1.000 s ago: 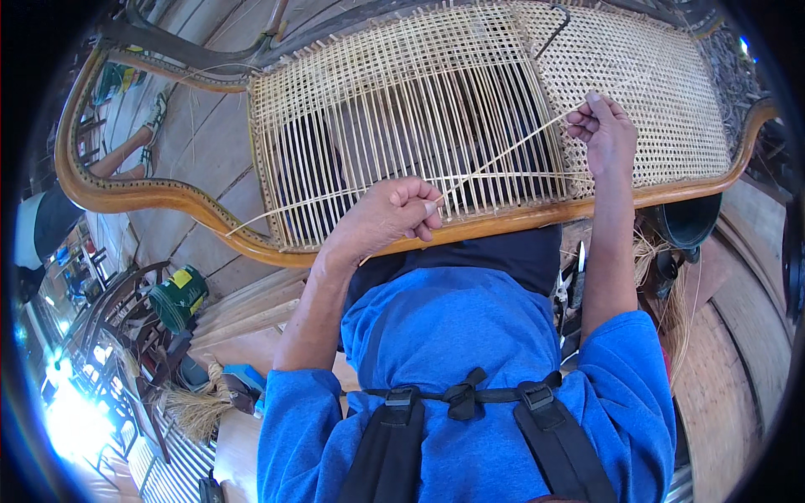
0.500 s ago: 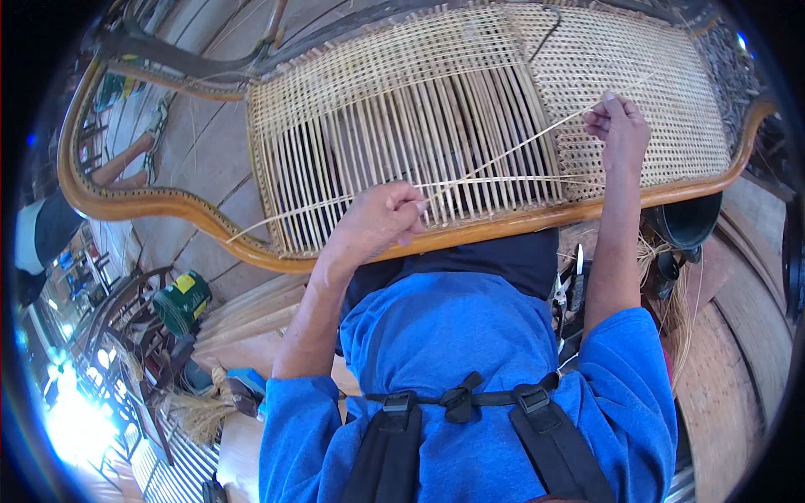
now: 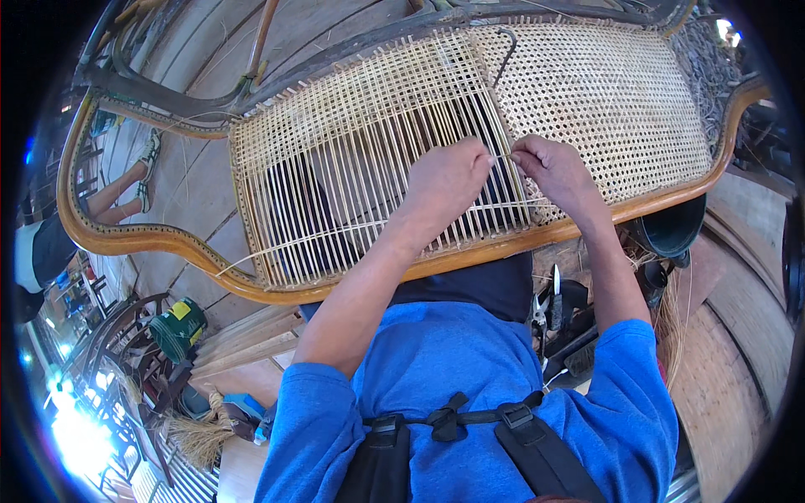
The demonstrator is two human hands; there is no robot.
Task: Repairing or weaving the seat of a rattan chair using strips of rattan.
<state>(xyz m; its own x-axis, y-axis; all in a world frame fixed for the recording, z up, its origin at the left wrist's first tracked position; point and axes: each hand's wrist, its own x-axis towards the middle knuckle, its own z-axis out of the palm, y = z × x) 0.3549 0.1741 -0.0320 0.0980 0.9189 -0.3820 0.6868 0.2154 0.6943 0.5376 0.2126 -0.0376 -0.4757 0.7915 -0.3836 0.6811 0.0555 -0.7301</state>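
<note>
My left hand [image 3: 450, 180] and my right hand [image 3: 558, 174] are close together above the cane seat, both with pinched fingers. Between their fingertips runs a thin pale cane strand [image 3: 501, 156]. Below them, the left panel [image 3: 335, 180] has close weave along its far side and mostly parallel strands with gaps on its near side. Another long strand [image 3: 323, 234] lies crosswise near the front, its loose end passing over the frame at the left. The right panel [image 3: 608, 113] is fully woven with small holes. A curved brown wooden frame [image 3: 151, 241] surrounds both panels.
A bent dark metal rod [image 3: 506, 57] rests where the panels meet. Pliers [image 3: 539, 312] and a pointed blade [image 3: 557, 281] lie beside my lap. A dark bucket [image 3: 673, 226] stands at right, a green container [image 3: 178, 327] at left. Another person's leg [image 3: 117, 189] shows far left.
My hands have come together: the right moved left and down, the left moved right and up. The long strand length stretched between them is now a short span. The view has shifted slightly.
</note>
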